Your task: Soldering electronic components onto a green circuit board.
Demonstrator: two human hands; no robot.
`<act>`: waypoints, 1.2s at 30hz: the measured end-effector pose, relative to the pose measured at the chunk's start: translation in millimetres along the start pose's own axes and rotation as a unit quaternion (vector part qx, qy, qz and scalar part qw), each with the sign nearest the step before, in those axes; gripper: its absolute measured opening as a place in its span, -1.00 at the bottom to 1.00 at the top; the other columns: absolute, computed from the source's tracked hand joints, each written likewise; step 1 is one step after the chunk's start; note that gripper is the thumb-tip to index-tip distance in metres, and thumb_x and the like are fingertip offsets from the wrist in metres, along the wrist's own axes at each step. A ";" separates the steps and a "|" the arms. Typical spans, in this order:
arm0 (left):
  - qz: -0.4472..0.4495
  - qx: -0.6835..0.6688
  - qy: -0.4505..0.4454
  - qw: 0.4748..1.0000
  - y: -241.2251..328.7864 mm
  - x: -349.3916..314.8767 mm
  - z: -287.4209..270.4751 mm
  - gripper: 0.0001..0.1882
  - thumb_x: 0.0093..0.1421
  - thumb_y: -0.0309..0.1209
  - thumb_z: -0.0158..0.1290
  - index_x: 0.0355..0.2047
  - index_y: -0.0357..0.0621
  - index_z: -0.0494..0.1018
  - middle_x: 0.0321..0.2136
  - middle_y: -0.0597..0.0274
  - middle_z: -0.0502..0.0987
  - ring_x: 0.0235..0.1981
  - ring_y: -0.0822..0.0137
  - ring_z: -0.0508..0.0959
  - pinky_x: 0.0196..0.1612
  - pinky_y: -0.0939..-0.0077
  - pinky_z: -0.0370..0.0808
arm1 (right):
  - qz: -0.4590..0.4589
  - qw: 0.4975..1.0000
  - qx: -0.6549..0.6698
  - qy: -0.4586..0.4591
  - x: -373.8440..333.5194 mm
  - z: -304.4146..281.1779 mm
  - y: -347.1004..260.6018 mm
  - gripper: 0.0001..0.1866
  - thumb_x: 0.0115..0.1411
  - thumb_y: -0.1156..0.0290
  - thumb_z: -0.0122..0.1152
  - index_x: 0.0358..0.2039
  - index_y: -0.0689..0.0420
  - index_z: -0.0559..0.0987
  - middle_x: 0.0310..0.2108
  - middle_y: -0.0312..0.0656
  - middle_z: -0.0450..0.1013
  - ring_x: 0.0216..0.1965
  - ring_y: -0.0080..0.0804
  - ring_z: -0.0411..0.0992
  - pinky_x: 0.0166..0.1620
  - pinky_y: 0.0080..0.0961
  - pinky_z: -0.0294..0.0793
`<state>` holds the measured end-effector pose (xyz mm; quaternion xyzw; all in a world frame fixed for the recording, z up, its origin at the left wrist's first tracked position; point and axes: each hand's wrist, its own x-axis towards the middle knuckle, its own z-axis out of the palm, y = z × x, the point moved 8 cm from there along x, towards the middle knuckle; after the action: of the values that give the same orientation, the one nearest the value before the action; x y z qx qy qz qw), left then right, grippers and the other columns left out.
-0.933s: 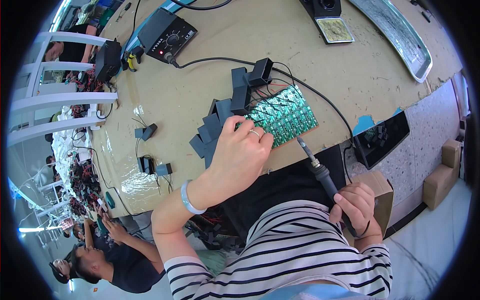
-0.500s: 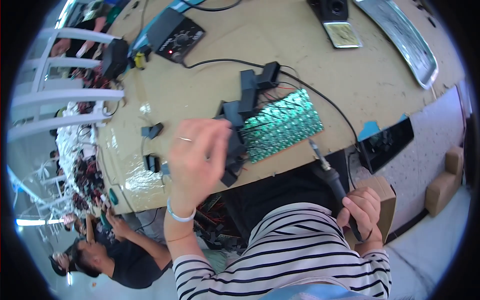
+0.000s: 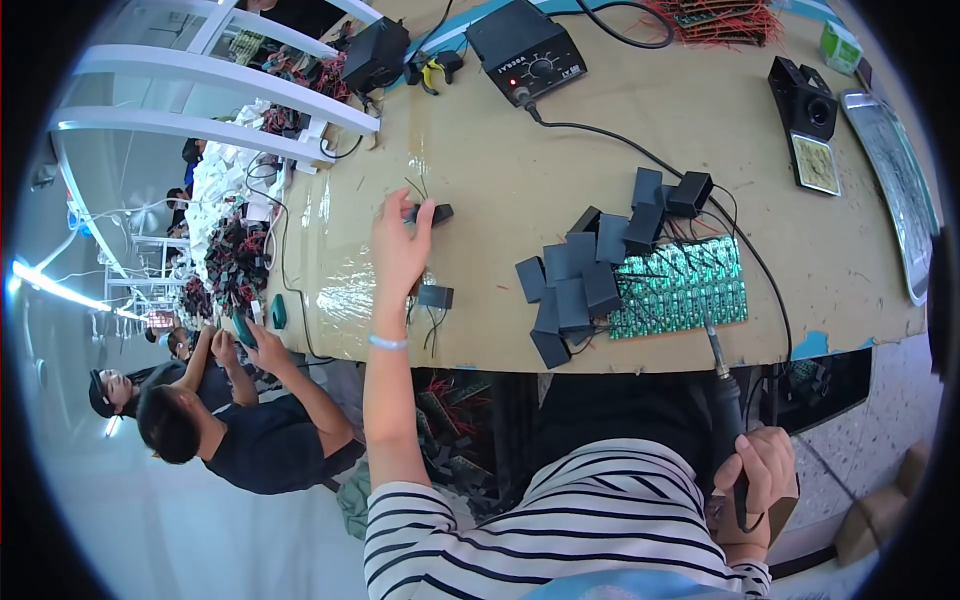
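Note:
My left hand (image 3: 403,242), reached out over the left part of the table, has its thumb and fingers closed on a small black box with thin wires (image 3: 441,214). Another black wired box (image 3: 435,296) lies just nearer to me. In my right hand (image 3: 760,468) is a soldering iron (image 3: 727,395), held by its dark handle. Its metal tip points at the near edge of a green circuit board panel (image 3: 685,290). Several black boxes (image 3: 573,300) cluster along the panel's left and far sides, with dark wires running across the panel.
A soldering station (image 3: 525,55) with a lit red light stands at the far side, its cable curving past the panel. Farther right are an iron stand with a sponge (image 3: 817,163) and a metal tray (image 3: 890,190). Yellow-handled pliers (image 3: 432,77) lie far left. Co-workers sit at left.
My left hand has moved from beside the black box cluster out to the loose box farther left and closed on it. My right hand still holds the soldering iron. The view has shifted.

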<state>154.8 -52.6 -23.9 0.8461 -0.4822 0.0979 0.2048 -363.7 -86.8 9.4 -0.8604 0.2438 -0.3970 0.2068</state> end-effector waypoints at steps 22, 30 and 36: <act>-0.113 -0.262 0.167 0.944 -20.2 -22.7 26.2 -0.73 0.41 -0.33 0.10 -0.03 -0.30 0.45 -0.38 0.33 0.53 -0.38 0.50 0.48 -0.27 0.57 0.44 | 0.002 1.000 -0.010 0.028 -4.0 -7.9 1.4 -0.86 0.26 0.53 0.12 -0.18 0.26 0.50 -0.43 -0.06 0.46 -0.54 -0.17 0.44 -0.41 -0.26 0.51; -0.018 -0.265 0.096 0.959 16.6 -9.8 16.0 -0.66 0.53 -0.29 -0.11 -0.10 -0.28 0.58 -0.22 0.23 0.58 -0.22 0.54 0.47 -0.08 0.55 0.44 | 0.018 1.000 -0.013 0.017 2.0 -12.0 1.6 -0.69 0.08 0.61 0.23 -0.11 0.23 0.53 -0.45 -0.21 0.47 -0.51 -0.27 0.49 -0.41 -0.35 0.51; 0.036 -0.438 -0.053 0.897 121.8 -20.9 -20.4 -0.67 0.53 -0.38 -0.17 -0.01 -0.28 0.57 -0.40 0.32 0.45 -0.29 0.51 0.45 -0.09 0.55 0.46 | 0.005 0.999 0.016 0.039 1.7 -4.1 8.1 -0.72 0.00 0.63 0.25 -0.21 0.25 0.57 -0.49 -0.24 0.47 -0.56 -0.31 0.48 -0.47 -0.44 0.48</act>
<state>40.4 -82.3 17.5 0.6570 -0.5168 -0.1606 0.5248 -368.0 -94.9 8.4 -0.8399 0.2495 -0.4325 0.2125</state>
